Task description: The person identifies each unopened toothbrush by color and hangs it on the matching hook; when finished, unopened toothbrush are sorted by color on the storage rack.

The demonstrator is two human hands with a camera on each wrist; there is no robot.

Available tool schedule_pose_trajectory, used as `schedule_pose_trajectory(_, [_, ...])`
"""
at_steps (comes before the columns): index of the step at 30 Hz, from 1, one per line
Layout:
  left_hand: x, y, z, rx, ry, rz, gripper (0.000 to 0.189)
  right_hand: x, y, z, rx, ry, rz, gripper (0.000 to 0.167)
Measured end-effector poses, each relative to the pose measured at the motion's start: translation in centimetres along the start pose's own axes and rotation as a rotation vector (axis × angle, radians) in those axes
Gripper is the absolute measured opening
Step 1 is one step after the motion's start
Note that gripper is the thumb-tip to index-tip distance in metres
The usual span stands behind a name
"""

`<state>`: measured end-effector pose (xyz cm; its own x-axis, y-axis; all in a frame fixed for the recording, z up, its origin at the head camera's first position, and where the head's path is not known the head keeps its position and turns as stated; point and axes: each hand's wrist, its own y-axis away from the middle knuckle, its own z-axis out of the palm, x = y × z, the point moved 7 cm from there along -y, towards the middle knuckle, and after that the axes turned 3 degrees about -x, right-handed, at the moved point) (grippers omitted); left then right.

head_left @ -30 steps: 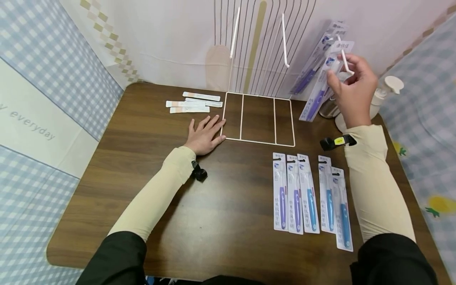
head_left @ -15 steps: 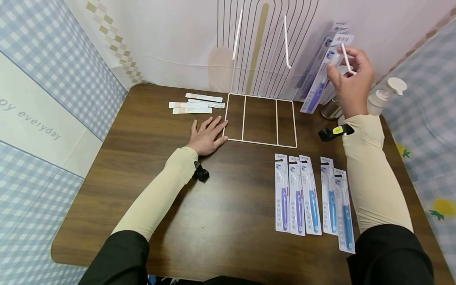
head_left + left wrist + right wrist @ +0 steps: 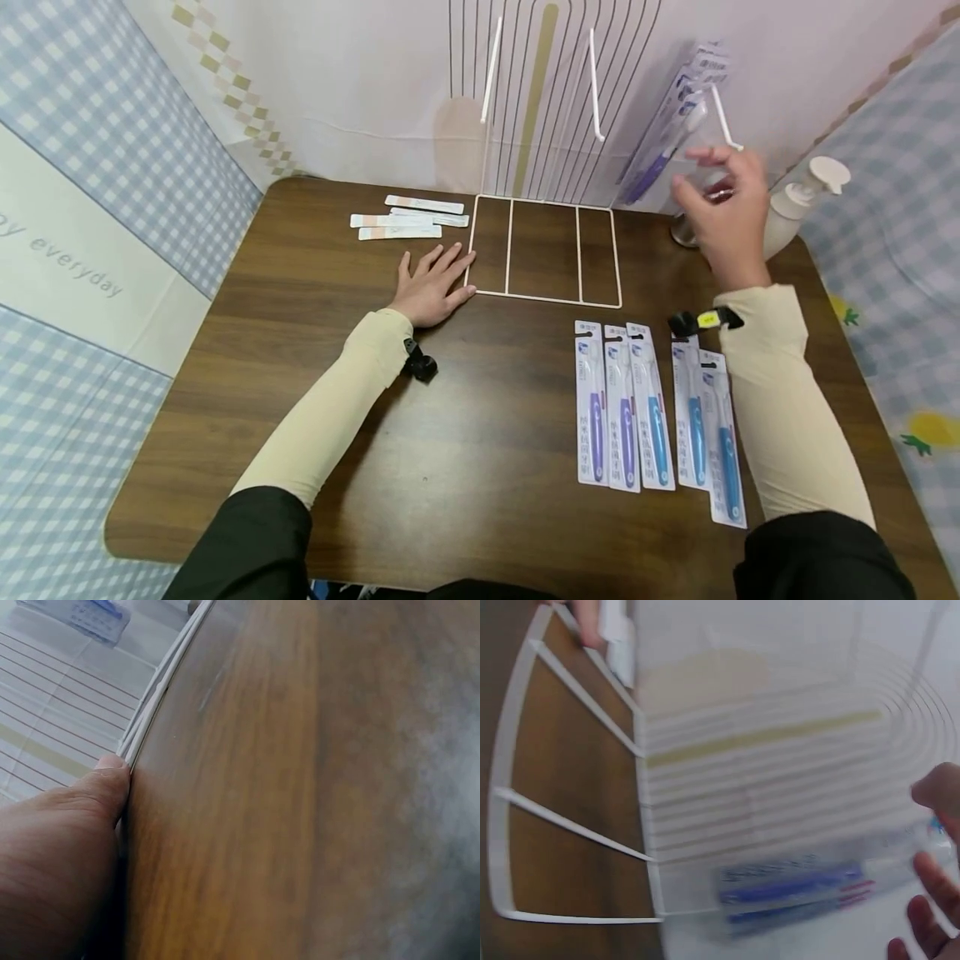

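- Two hands, neither grasping: my right hand [image 3: 726,225] is empty, thumb and fingers parted, just before the right hook [image 3: 723,118] of the white rack [image 3: 543,299].
- My left hand [image 3: 431,287] lies flat with fingers spread, touching the rack's left edge.
- Purple-handled toothbrush packs [image 3: 649,177] hang at the rack's right side; I can't count them.
- Five more toothbrush packs [image 3: 625,425] lie on the table [image 3: 480,483], in front of the rack and toward its right.
- I judge this the release end of hanging a pack; next calls for drawing clear without snagging the hook, then pinching another from in front.
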<state>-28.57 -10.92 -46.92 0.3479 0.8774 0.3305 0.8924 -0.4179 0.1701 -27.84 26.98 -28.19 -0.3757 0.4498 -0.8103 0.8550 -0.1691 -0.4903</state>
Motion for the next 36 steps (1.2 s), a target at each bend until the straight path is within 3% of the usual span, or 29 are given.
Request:
schedule_pose_trajectory(8, [0.1,0.0,-0.1,0.010,-0.005,0.004,0.069,2.7,8.9,3.4,-0.453,0.380,-0.015,0.036])
schedule_pose_trajectory(13, [0.2,0.1,-0.2,0.004,-0.006,0.001,0.069,4.4,14.0,4.7,-0.614,0.550,-0.036,0.046])
schedule_pose_trajectory(21, [0.2,0.2,-0.5,0.007,-0.016,-0.006,0.069,6.1,17.0,5.8,-0.651,0.581,-0.010,0.052])
schedule_pose_trajectory(27, [0.4,0.1,-0.3,0.002,-0.014,0.001,0.069,6.8,17.7,6.2,-0.634,0.571,0.018,0.047])
schedule_pose_trajectory(36, [0.1,-0.1,-0.1,0.005,-0.012,-0.006,0.070,6.6,17.8,6.1,-0.566,0.451,-0.040,0.038])
